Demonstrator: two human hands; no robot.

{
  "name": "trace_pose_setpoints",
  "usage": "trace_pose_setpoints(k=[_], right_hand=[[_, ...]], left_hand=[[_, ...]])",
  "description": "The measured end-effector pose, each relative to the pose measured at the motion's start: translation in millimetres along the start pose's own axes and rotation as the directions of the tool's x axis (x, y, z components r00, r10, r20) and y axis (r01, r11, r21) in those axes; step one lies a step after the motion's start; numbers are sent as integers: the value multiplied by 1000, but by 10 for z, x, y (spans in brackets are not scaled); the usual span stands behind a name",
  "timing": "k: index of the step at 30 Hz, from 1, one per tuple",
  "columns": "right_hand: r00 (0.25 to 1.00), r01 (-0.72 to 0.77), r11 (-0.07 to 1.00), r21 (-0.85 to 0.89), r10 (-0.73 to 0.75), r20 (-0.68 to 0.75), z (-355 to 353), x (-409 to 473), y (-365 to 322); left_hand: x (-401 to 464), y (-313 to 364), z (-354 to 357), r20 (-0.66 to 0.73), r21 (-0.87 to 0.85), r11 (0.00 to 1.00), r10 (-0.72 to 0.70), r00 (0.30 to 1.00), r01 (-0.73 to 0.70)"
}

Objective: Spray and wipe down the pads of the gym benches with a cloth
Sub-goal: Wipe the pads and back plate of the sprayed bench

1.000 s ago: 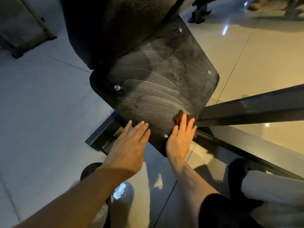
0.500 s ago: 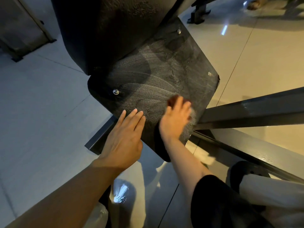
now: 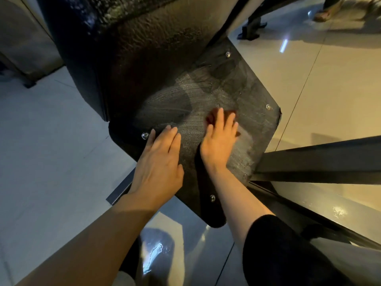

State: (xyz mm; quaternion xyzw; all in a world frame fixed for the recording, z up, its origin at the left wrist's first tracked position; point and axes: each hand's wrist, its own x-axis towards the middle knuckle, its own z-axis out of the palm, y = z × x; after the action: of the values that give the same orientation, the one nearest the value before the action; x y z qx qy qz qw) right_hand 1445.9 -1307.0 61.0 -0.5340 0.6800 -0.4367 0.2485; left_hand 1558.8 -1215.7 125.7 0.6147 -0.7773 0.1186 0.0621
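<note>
From the head camera we see little of the reddish-brown cloth (image 3: pixel 212 117): our right hand (image 3: pixel 220 141) covers it, fingers straight and pressed flat, blurred. Our left hand (image 3: pixel 159 159) lies flat just beside it, fingers together, on the dark flat streaked bench pad (image 3: pixel 237 89). A dark metal beam (image 3: pixel 319 159) crosses right of the right hand. The pad's corner points toward us.

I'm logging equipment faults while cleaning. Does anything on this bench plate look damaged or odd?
Yes: the flat black plate looks chipped at its right corner, near a screw. Its surface shows streaky wipe marks around the cloth under the right hand.
</note>
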Motion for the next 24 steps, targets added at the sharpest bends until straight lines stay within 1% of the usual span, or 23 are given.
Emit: trace_pose_setpoints(k=[1, 2, 3, 4, 5, 6, 7, 8, 9, 10, 11, 12, 13, 14, 15, 16, 17, 18, 19, 20, 21, 23, 24], right_hand=[[979, 198, 980, 22, -199, 52, 66, -30, -179], [929, 348, 936, 53, -352, 116, 87, -42, -303], [875, 446, 891, 81, -454, 169, 81, -2, -344], [841, 499, 862, 87, -506, 190, 60, 79, -306], [837, 516, 854, 68, -519, 171, 33, 165, -199], [865, 486, 873, 39, -487, 124, 2, 248, -53], [917, 393, 919, 24, -394, 69, -35, 328, 113], [968, 248, 969, 22, -248, 29, -82, 418, 275], [997, 78, 997, 29, -78, -1, -127, 493, 402], [997, -78, 997, 29, 79, -20, -155, 538, 462], [983, -179, 984, 13, 179, -33, -155, 558, 435], [981, -189, 982, -16, 188, -38, -125, 550, 329], [995, -95, 995, -33, 94, -36, -69, 520, 179], [997, 77, 997, -29, -77, -7, -8, 475, 4], [962, 268, 963, 2, -268, 43, 57, 428, -156], [904, 412, 910, 45, -414, 105, 92, 400, -285], [854, 491, 868, 77, -497, 155, 94, 416, -357], [829, 525, 847, 80, -530, 176, 72, 478, -357], [836, 523, 851, 50, -524, 160, 43, 549, -290], [870, 481, 877, 11, -478, 123, 17, 617, -182], [919, 388, 922, -5, -387, 79, -20, 686, -62], [995, 97, 995, 27, -97, 20, -96, 838, 104], [999, -33, 999, 29, 33, 0, -108, 888, 112]], left_hand=[[50, -7, -8, -24, -14, 1000, -11, 1000, 10], [93, -13, -15, -37, -32, 999, -24, 999, 23], [133, -12, -29, -40, -46, 998, -36, 999, 34], [176, -11, -42, -39, -50, 998, -42, 998, 40], [215, -10, -52, -41, -48, 998, -44, 998, 42], [253, -8, -59, -46, -52, 998, -39, 998, 36], [286, -12, -56, -59, -63, 998, -28, 998, 24], [314, -20, -47, -67, -73, 997, -15, 998, 10], [342, -24, -42, -59, -87, 996, -7, 998, 1], [367, -24, -40, -50, -100, 995, -9, 999, 3], [389, -26, -26, -50, -106, 994, -10, 999, 5], [410, -27, -13, -56, -107, 994, -8, 998, 2], [431, -30, 1, -58, -107, 994, -13, 998, 7], [454, -45, 22, -63, -107, 994, -25, 998, 18], [483, -61, 50, -77, -100, 995, -31, 997, 23], [514, -92, 84, -91, -75, 997, -23, 996, 17], [539, -127, 120, -105, -63, 998, -19, 994, 13], [559, -160, 147, -115, -68, 998, -22, 993, 14], [569, -195, 178, -117, -73, 997, -25, 993, 17], [578, -226, 202, -122, -61, 998, -19, 992, 11], [589, -262, 214, -121, -40, 999, -4, 993, -1], [604, -336, 197, -131, 21, 999, 32, 991, -29], [608, -379, 201, -143, 47, 998, 48, 989, -42]])
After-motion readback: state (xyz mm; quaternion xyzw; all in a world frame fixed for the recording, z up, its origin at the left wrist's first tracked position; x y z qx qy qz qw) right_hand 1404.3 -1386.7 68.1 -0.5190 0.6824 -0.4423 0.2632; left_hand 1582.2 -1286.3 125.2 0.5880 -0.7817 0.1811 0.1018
